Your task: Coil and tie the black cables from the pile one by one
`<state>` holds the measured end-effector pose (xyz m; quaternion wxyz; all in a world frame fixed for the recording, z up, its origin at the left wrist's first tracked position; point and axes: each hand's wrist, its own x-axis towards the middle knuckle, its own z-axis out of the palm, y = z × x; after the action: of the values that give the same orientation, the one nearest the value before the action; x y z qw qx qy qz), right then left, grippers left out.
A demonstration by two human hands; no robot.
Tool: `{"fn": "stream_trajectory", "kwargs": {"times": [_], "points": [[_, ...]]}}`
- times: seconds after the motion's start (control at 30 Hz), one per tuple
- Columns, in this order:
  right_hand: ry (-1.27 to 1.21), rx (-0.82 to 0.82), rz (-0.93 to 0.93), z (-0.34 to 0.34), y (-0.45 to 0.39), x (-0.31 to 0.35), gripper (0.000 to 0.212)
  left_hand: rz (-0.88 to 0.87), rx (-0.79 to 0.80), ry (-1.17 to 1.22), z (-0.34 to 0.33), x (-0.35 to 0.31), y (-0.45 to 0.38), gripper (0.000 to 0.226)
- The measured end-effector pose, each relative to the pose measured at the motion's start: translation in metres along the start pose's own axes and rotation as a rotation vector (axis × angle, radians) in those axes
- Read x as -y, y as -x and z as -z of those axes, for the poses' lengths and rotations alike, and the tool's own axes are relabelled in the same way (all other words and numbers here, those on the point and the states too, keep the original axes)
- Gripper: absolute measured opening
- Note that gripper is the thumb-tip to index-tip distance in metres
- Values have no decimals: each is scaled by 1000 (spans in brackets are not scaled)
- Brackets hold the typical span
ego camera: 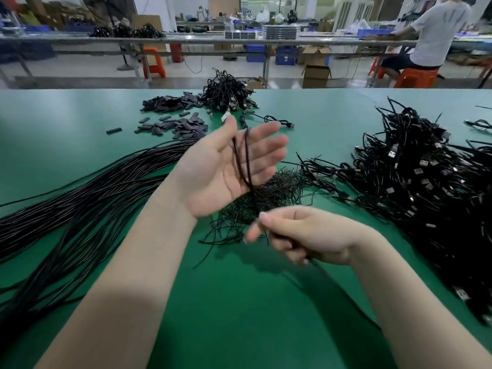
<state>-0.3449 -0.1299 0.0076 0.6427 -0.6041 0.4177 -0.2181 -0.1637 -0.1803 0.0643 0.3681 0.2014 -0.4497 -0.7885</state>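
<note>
My left hand [226, 166] is raised palm up with straight fingers, and loops of a black cable [243, 161] run across the palm and over the fingers. My right hand [300, 235] is lower and nearer, fingers curled round the same cable, which trails from it toward the table's near edge. A silver plug shows beside my left thumb tip. A long bundle of straight black cables [80, 203] lies at the left. A heap of thin black ties [266, 198] lies under my hands.
A big pile of black cables with USB plugs [426, 182] fills the right of the green table [239, 302]. A smaller pile of coiled cables [229, 91] and dark flat pieces [175, 115] lie at the far middle. A person sits at another bench, far right.
</note>
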Motion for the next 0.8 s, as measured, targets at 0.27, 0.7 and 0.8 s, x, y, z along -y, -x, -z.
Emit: {"fn": "stream_trajectory", "kwargs": {"times": [0.27, 0.7, 0.8], "points": [[-97, -468, 251, 29, 17, 24, 35, 301, -42, -714, -7, 13, 6, 54], [4, -676, 142, 36, 20, 16, 42, 247, 38, -786, -13, 12, 7, 52], [-126, -492, 330, 19, 22, 38, 26, 141, -239, -578, -21, 23, -5, 47]]}}
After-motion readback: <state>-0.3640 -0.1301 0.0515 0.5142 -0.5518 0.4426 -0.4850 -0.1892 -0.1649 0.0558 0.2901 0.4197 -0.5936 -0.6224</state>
